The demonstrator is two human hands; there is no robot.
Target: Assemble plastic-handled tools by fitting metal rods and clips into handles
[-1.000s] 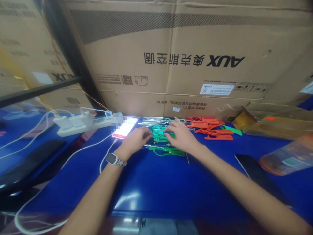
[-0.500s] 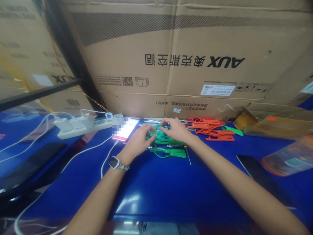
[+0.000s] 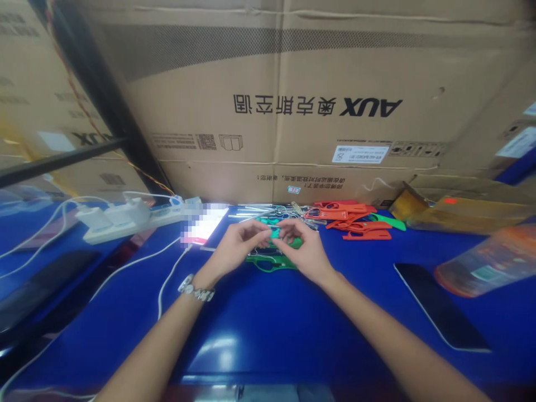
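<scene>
Over the blue table, my left hand (image 3: pixel 240 243) and my right hand (image 3: pixel 307 248) are brought close together, fingertips pinched. Between them is a small teal plastic piece (image 3: pixel 274 233), which both hands grip; its exact shape is too small to make out. More teal pieces (image 3: pixel 270 221) lie just behind the fingers, partly covered. Below the hands rests a green plastic shell with a looped handle (image 3: pixel 268 264). Its right part is hidden behind my right hand. Thin metal rods (image 3: pixel 247 213) and wires lie farther back.
Orange-red plastic shells (image 3: pixel 347 214) are piled at the back right, before a cardboard box (image 3: pixel 251 56). A lit phone (image 3: pixel 209 223) and white power strip (image 3: pixel 129 222) stand left. On the right lie a dark phone (image 3: pixel 439 304) and a clear plastic jar (image 3: pixel 486 268).
My hands have drawn together and slightly towards me, lifting a teal piece from the pile between their fingertips. The whole view has shifted a little.
</scene>
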